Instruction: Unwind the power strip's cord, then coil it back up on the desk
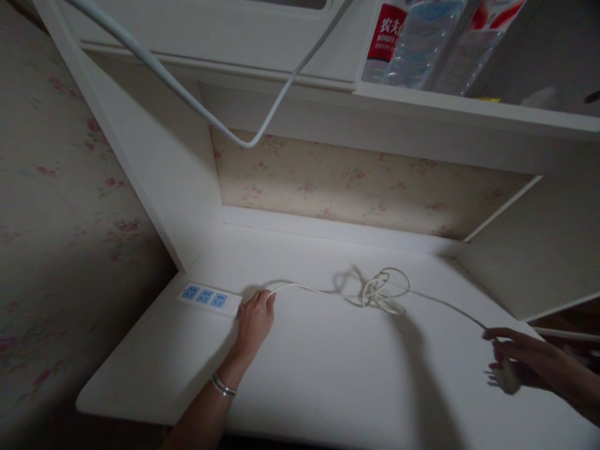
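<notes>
A white power strip (229,305) with three blue sockets lies at the left of the white desk (309,369). Its white cord (375,290) runs rightward from it and forms a loose tangle over the middle of the desk. My left hand (255,317) is closed on the cord right beside the strip's end. At the right edge, my right hand (529,356) grips the cord's plug (506,377), whose metal prongs point left. Between the tangle and my right hand the cord is stretched nearly straight.
A thick white cable (248,144) hangs in a V in front of the upper cabinet (225,37). Plastic bottles (422,44) stand on the shelf at upper right. Side panels (154,137) and a flower-patterned back wall (356,181) enclose the desk.
</notes>
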`<action>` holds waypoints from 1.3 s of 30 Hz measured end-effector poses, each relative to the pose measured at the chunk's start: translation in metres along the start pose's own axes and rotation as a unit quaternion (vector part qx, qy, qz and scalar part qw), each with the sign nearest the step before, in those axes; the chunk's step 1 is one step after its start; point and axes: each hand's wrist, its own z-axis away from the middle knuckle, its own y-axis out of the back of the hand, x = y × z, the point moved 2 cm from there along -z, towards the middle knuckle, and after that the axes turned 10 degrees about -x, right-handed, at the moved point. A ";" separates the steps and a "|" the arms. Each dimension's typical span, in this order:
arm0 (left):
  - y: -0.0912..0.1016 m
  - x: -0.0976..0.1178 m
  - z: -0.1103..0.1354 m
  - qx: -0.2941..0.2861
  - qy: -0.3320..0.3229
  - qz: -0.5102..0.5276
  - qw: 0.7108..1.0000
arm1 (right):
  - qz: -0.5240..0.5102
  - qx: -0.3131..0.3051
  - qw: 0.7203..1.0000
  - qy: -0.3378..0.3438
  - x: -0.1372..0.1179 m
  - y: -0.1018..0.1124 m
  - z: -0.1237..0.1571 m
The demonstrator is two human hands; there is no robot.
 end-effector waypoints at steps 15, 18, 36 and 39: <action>-0.001 -0.003 0.003 -0.017 0.009 -0.012 1.000 | 0.304 -0.095 0.943 0.098 -0.186 -0.178 0.003; -0.001 -0.004 0.003 -0.025 0.013 0.003 1.000 | 0.151 -0.149 0.972 0.104 -0.212 -0.206 0.000; -0.005 -0.005 0.003 -0.037 0.010 0.370 0.928 | -0.189 -0.161 0.944 0.219 -0.307 -0.299 -0.088; -0.006 -0.003 0.003 -0.035 0.016 0.360 0.932 | -0.148 -0.191 0.938 0.248 -0.305 -0.294 -0.092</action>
